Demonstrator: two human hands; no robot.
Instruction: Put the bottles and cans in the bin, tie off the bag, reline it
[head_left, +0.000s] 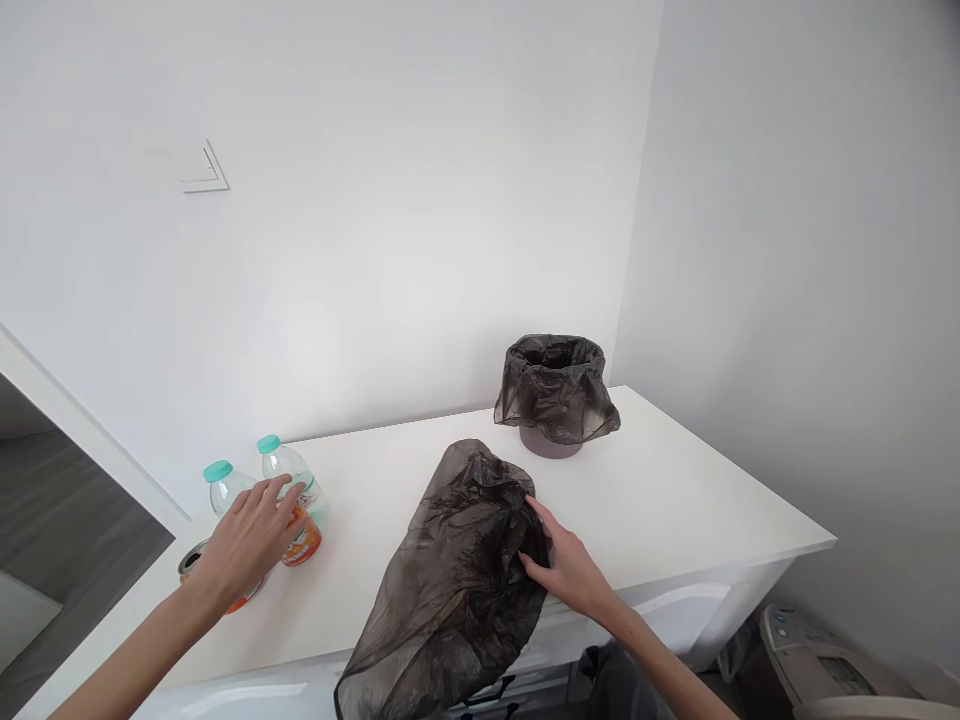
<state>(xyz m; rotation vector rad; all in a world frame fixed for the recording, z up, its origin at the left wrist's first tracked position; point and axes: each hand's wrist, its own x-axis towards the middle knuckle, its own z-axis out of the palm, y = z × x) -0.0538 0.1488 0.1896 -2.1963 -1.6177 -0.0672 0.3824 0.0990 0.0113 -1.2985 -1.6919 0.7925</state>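
Note:
My right hand [559, 560] grips the edge of a crumpled black plastic bag [457, 580], which hangs over the front edge of the white table. At the left, my left hand [255, 535] is over an orange can [304, 543], its fingers bent around the top; the contact is partly hidden. Two clear bottles with teal caps, one farther left [225, 488] and one just behind the can [281, 460], stand beside it. A second can [193, 558] shows partly behind my left wrist.
A small bin [551, 443] lined with a black bag stands at the back right of the white table [675, 480]. A beige appliance [817, 655] sits low at the right. White walls rise behind and to the right.

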